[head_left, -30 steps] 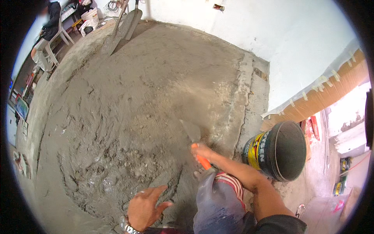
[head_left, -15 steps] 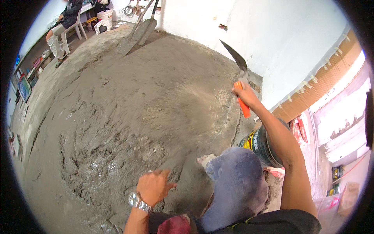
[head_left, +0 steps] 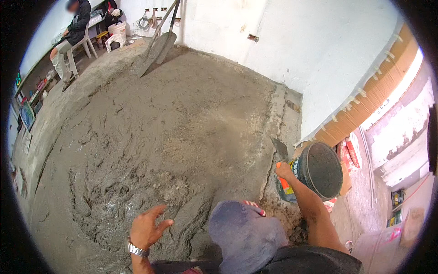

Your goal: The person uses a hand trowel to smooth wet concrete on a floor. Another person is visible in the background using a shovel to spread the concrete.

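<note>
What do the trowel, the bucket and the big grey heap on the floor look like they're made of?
Trowel: dull grey blade, likely steel, with an orange handle, probably plastic, in the right hand.
Bucket: looks like plastic, matte black inside, coloured printed wall.
Heap: wet cement mortar by its look, gritty grey, furrowed, with small stones.

light: bright, even daylight | shadows: soft, weak | glare: wall (head_left: 319,55) washed out | edges: bent, black corners | focus: sharp
</note>
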Demonstrator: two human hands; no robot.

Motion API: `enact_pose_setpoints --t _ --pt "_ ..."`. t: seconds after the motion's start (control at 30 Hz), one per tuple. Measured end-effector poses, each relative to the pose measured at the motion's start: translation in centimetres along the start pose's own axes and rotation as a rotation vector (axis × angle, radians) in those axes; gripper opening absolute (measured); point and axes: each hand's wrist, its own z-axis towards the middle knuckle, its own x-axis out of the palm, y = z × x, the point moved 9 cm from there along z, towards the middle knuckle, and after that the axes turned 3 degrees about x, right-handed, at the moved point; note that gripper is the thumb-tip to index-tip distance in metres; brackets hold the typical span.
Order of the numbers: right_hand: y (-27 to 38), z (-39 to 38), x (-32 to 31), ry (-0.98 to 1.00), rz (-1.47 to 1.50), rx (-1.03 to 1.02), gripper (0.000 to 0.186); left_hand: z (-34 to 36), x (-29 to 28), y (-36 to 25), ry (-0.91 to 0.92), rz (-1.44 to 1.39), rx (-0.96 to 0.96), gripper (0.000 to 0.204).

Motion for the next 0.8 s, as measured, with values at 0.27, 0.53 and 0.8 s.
enact_pose_setpoints --t 0.27,0.53,0.8 --pt "-5.6 6.8 7.9 0.005 0.149 0.157 0.023 0.6 2.2 1.7 0.143 0.026 -0.162 0.052" --pt "5.0 -7.6 7.2 0.448 -0.002 -0.242 0.02 2.2 3.9 1.0 0.181 0.058 -0.114 0.053" --pt "-2.2 -11.2 14.9 0.197 0.132 0.044 0.017 2.1 4.4 1.3 0.216 -0.039 -0.166 0.052"
